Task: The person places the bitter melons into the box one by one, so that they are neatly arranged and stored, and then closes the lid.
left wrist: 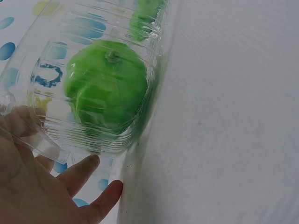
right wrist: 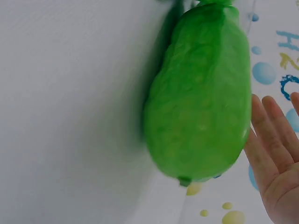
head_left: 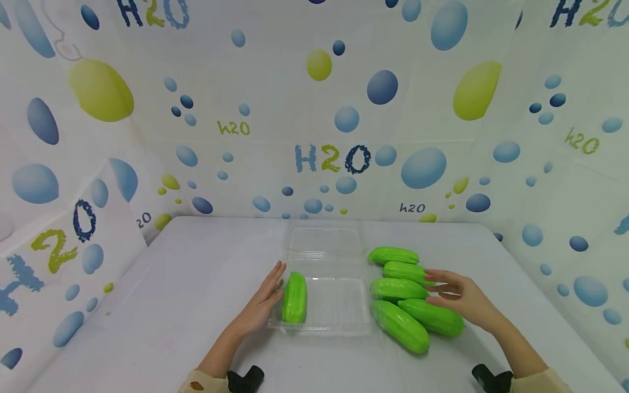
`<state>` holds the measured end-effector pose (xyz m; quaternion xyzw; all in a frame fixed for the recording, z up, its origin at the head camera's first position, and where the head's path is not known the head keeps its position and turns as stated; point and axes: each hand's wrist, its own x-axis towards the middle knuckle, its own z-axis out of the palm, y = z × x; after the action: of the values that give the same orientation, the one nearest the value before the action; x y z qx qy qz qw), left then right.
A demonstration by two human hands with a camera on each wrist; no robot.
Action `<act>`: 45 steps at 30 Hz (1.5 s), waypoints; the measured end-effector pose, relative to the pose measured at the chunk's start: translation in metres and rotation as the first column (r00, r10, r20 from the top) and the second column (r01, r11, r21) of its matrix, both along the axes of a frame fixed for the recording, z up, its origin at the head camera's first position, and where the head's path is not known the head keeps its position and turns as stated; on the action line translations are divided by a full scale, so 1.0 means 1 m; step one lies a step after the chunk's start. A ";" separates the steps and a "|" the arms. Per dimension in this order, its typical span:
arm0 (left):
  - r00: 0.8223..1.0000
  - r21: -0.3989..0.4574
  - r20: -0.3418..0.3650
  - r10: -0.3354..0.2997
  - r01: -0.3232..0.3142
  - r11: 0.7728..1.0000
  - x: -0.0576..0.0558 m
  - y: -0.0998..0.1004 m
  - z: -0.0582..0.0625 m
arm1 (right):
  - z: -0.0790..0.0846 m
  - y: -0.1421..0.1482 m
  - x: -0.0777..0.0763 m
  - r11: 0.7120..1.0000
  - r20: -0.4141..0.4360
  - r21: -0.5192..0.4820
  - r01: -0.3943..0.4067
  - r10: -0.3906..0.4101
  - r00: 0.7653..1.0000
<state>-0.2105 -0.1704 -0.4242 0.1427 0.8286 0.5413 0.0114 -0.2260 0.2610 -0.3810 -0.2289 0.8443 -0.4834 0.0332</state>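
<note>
Plump, bright green vegetables (head_left: 399,289), glossy, faintly ridged, with rounded ends

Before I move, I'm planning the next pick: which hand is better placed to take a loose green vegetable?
Probably the right hand: it is close beside the loose vegetables, apparently holding none. The left hand is across the clear container from them.

grn gourd (head_left: 295,299) in open clr box (head_left: 321,329), L side, 5 gourds (head_left: 400,289) outside, R
</note>
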 end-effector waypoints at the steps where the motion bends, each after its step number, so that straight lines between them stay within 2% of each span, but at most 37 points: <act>1: 1.000 -0.004 0.003 0.006 -0.006 1.000 -0.001 0.000 -0.001 | -0.001 0.002 0.001 1.000 0.000 0.008 0.006 -0.006 1.000; 5: 1.000 -0.018 0.004 0.019 -0.019 1.000 -0.001 0.001 -0.002 | -0.007 0.009 0.003 0.999 0.019 0.033 0.024 -0.025 1.000; 11: 1.000 -0.005 -0.012 -0.004 0.004 1.000 0.001 0.000 0.000 | -0.014 0.018 0.003 0.998 0.045 0.058 0.031 -0.034 0.998; 15: 1.000 0.014 -0.015 -0.016 0.016 1.000 0.000 -0.001 -0.001 | -0.017 0.023 0.002 0.996 0.066 0.086 -0.007 0.002 0.998; 24: 1.000 0.014 -0.020 -0.014 0.014 1.000 0.001 -0.001 0.000 | -0.029 0.028 0.001 0.981 0.105 0.191 -0.038 0.018 0.994; 35: 1.000 0.017 -0.010 -0.016 0.016 1.000 0.002 0.000 0.001 | -0.029 0.028 0.004 0.971 0.110 0.234 -0.059 0.034 0.993; 45: 1.000 -0.003 -0.019 -0.006 0.006 1.000 0.001 0.000 -0.001 | -0.025 0.026 0.004 0.966 0.080 0.252 -0.060 0.041 0.996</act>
<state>-0.2092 -0.1708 -0.4255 0.1506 0.8291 0.5384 0.0054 -0.2222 0.2872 -0.4057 -0.2260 0.8913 -0.3786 0.1058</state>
